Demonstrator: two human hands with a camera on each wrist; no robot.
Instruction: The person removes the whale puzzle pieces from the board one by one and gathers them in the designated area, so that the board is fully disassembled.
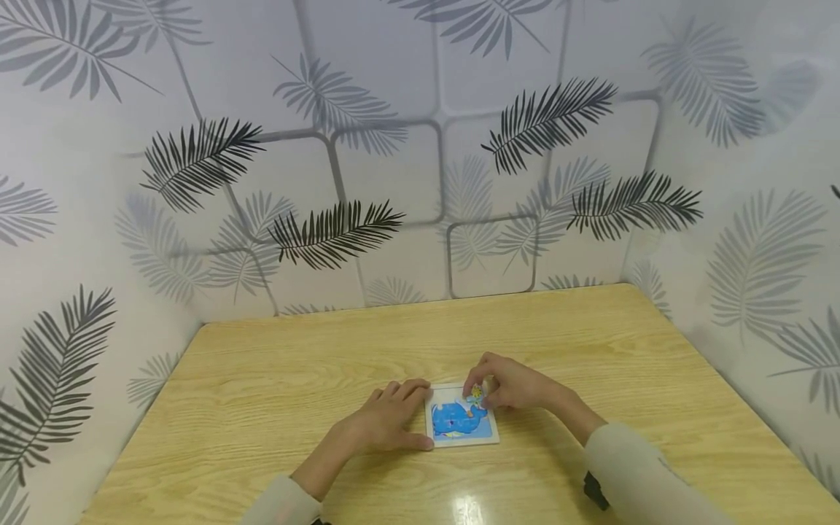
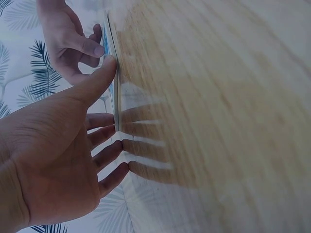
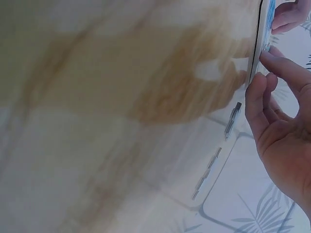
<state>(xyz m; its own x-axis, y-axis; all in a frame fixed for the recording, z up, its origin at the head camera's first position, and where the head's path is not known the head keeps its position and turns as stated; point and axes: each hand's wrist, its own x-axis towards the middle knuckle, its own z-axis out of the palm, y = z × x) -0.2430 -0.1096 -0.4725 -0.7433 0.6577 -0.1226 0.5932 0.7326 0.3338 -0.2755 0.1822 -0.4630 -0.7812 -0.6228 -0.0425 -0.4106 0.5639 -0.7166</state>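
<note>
A small whale jigsaw puzzle (image 1: pixel 453 421) in a white frame lies flat on the table. My left hand (image 1: pixel 390 419) rests at the frame's left side, fingers spread, the thumb at its near corner and the forefinger at its far corner. In the left wrist view, that thumb (image 2: pixel 104 80) touches the frame's edge while other fingertips reach the tabletop. At the puzzle's far right corner, my right hand (image 1: pixel 515 384) pinches a puzzle piece with a yellow figure (image 1: pixel 476 394) between thumb and forefinger. Whether the piece sits fully flat cannot be told.
The wood-grain table (image 1: pixel 275 386) spreads around the puzzle on every side. Behind and beside it stand pale walls (image 1: pixel 394 175) with a leaf pattern. A dark object (image 1: pixel 595 490) sits under the right sleeve (image 1: pixel 636 467).
</note>
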